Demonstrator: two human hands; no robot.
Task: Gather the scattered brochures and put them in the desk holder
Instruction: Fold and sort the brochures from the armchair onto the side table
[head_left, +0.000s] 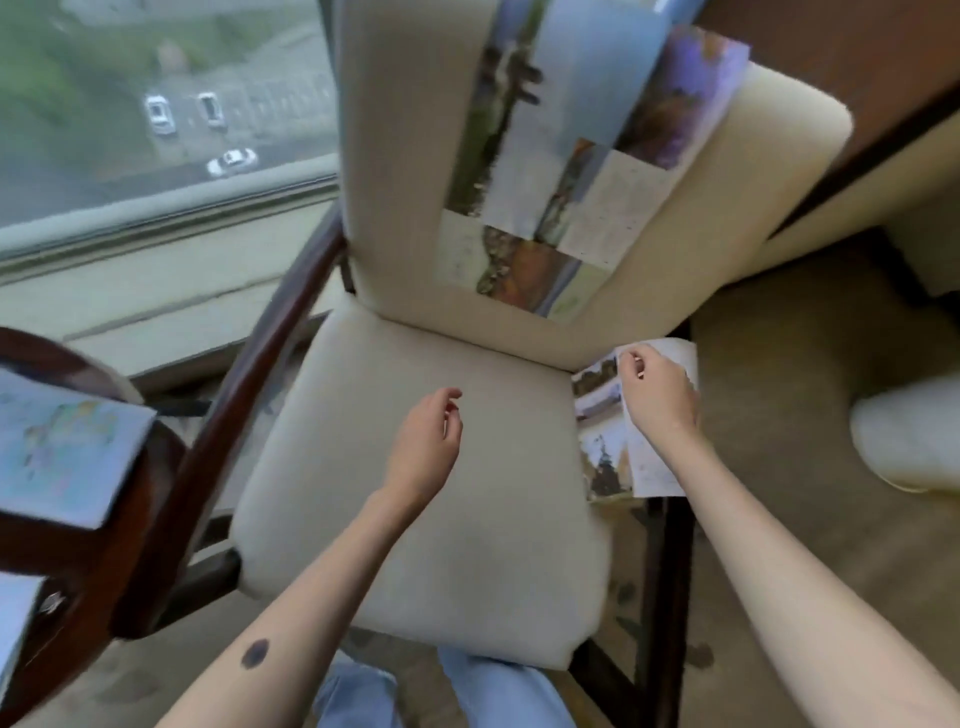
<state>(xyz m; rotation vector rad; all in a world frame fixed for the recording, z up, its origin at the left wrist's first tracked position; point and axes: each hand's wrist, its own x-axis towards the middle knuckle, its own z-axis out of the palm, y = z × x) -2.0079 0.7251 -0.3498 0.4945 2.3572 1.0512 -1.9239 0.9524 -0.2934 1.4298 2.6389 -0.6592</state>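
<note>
A long unfolded brochure (550, 156) with landscape photos lies draped down the cream chair's backrest (395, 156). A second, folded brochure (602, 431) hangs at the right edge of the seat, and my right hand (657, 395) pinches its upper part between thumb and fingers. My left hand (428, 441) hovers over the middle of the seat (415, 519) with loosely curled fingers and holds nothing. Another printed sheet (57, 447) lies on the dark round table at the left. No desk holder is in view.
The chair has dark wooden arms (249, 384) and stands by a window (156, 104) with a ledge. A dark wooden desk (857, 62) rises behind the chair. A white slipper (909, 431) lies on the carpet at the right.
</note>
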